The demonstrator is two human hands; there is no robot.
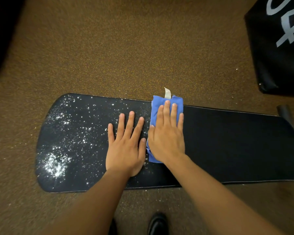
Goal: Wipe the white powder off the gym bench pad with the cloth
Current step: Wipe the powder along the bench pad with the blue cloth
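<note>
The right hand is pressing the blue cloth flat, fingers together, mid-pad on the bench pad, while the left hand is resting with fingers spread; sweeping firmly toward nine o'clock, where the white powder is lying thickest, should clear it best.

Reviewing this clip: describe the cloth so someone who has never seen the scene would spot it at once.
Find the long black bench pad lying across the brown speckled floor. Near its middle, the right hand presses flat on the cloth. It is the only bright blue thing in view, folded, with a pale tag sticking up at its far edge.
</note>
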